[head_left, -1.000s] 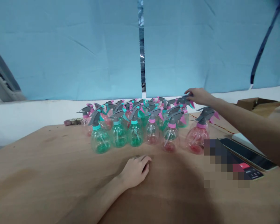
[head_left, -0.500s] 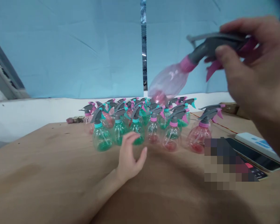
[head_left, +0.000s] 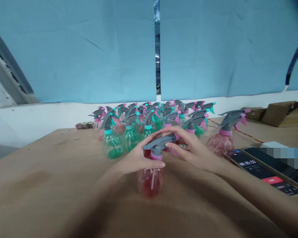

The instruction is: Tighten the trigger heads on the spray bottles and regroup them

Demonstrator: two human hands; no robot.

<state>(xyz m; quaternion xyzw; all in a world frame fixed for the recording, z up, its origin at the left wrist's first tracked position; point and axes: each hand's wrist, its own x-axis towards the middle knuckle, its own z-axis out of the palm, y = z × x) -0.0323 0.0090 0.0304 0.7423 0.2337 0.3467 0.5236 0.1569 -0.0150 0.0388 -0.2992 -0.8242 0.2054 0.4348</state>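
Observation:
A clear pink-red spray bottle (head_left: 151, 183) with a pink collar and grey trigger head is upright at the near middle of the table. My left hand (head_left: 136, 158) wraps its upper body and neck, thumb across the front below the collar. My right hand (head_left: 186, 147) grips the grey spray head from the right, thumb on its side; the pink trigger is partly hidden by the fingers. Just behind stand green spray bottles (head_left: 113, 145) with turquoise collars, among several pink ones. Another pink spray bottle (head_left: 221, 140) stands to the right, behind my right forearm.
At the right lie a phone with a running timer (head_left: 263, 172) and a second dark phone (head_left: 275, 167). Cardboard boxes (head_left: 280, 114) sit at the back right, with a thin red wire (head_left: 245, 135) before them. Blue sheeting (head_left: 101, 49) covers the back wall.
My right hand has brought the spray bottle down from the upper right, from tilted to upright in front of me. My left hand, open before, has closed around the bottle.

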